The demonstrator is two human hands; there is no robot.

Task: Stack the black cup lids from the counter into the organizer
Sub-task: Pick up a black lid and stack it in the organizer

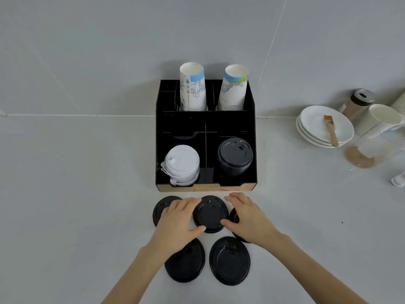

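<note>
Five black cup lids are laid out on the counter [87,194] just near of the organizer [161,137], presumably so that each can be picked up singly. The middle lid of the far row [209,215] is flanked by both hands: the left hand [178,218] and the right hand [247,217] are curled loosely, fingers touching its rim from either side, so a two-handed pinch appears to be forming; a firm grip cannot be confirmed. The far-left lid [158,210] and the far-right lid [234,217] are partly covered by the hands, while the near-left lid [186,265] and near-right lid [230,261] lie clear. A stack of black lids [235,156] already stands in the organizer's near right compartment, the likely destination; white lids [182,164] fill the near left one. The printed paper cups [192,88] carry drawings, but no writing can be read.
</note>
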